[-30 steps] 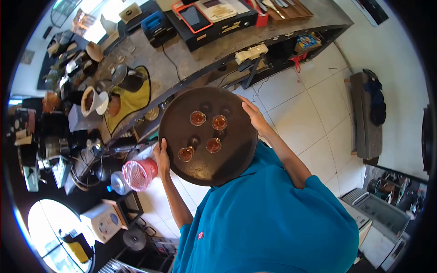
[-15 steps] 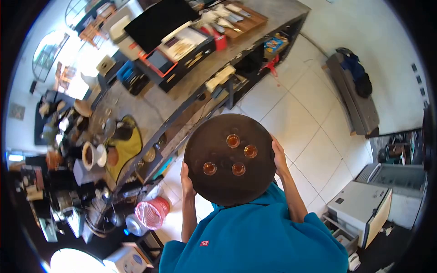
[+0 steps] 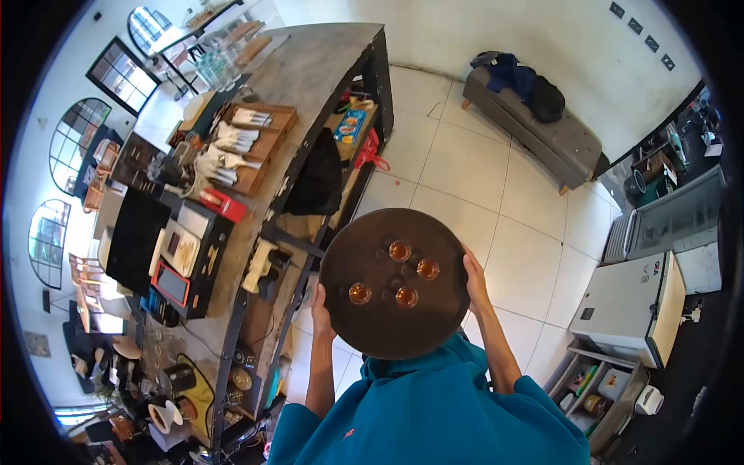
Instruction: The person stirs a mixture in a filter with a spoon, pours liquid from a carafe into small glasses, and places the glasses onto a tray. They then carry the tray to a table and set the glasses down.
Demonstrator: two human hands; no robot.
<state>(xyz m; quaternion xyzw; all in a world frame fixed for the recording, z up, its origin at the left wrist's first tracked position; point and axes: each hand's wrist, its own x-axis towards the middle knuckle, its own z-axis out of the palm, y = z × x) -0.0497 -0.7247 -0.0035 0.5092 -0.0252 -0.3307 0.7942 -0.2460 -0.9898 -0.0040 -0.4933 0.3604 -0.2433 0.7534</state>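
Note:
Between my two hands a round dark brown tray (image 3: 380, 333) is held out in front of my teal shirt. Several small glasses stand on it, each with amber liquid, among them a left one (image 3: 359, 294) and a right one (image 3: 428, 269). My left hand (image 3: 322, 313) grips the tray's left rim, and my right hand (image 3: 474, 280) grips the right rim. The fingertips under the tray are hidden.
A long counter (image 3: 310, 54) runs along the left, bearing a cutlery tray (image 3: 267, 147) and a cash register (image 3: 203, 267). Ahead on the tiled floor is a grey bench (image 3: 504, 116) with dark clothes. A white chest freezer (image 3: 620, 298) stands at right.
The view has turned, so the counter lies further left and the bench has shifted left and up. The tray remains in both hands, with the glasses in the same arrangement.

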